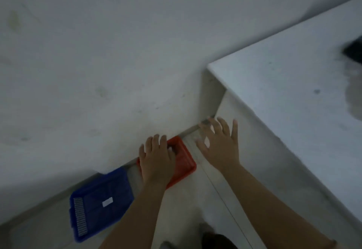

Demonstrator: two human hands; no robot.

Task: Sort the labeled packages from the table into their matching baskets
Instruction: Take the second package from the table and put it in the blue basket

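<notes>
The forearms are reaching out low, both hands empty with fingers spread: the left hand (156,162) is hovering over the red basket (184,162), the right hand (220,145) beside it. The blue basket (98,199) is sitting on the floor nearby. A dark package (353,51), blurred, is lying on the bench (284,84); turning there next and reading its label before grasping seems wise.
</notes>
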